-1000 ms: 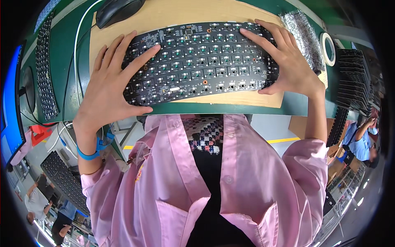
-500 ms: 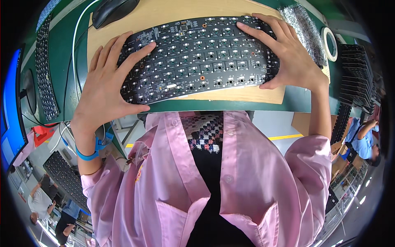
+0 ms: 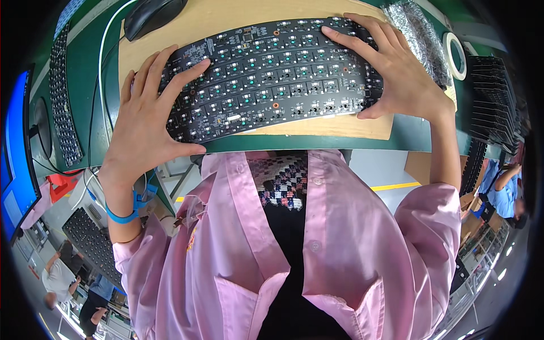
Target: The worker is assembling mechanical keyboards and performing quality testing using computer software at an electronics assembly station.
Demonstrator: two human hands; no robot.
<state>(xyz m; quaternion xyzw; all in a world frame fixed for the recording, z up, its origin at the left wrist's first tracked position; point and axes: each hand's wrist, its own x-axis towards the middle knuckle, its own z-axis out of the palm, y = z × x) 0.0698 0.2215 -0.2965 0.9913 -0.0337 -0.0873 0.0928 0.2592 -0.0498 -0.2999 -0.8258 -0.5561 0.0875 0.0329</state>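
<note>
Both my hands were spread wide over the two ends of a long black circuit board [image 3: 266, 76], holding it between them. My left hand [image 3: 141, 116] had its thumb at the near left corner and its forefinger stretched over the face; my right hand [image 3: 405, 79] had its thumb by the near edge and its forefinger reaching in near the far edge. The circuit board was thin and roughly rectangular, matt black, its surface rough with rows of tiny pale parts, green spots and a few orange-ringed holes. It lay over a smooth tan sheet [image 3: 362, 127] on the green tabletop [image 3: 408, 133]; I couldn't tell whether it was lifted at all.

Beyond its far left corner sat a rounded, dark mouse [image 3: 153, 20], with a slim white cable [image 3: 101, 62] running down to the left. Another dotted board [image 3: 59, 96] lay farther left. Just beyond my right hand were a crinkled silvery bag [image 3: 419, 39], a flat white ring [image 3: 460, 75] and a stack of thin dark panels [image 3: 492, 102].
</note>
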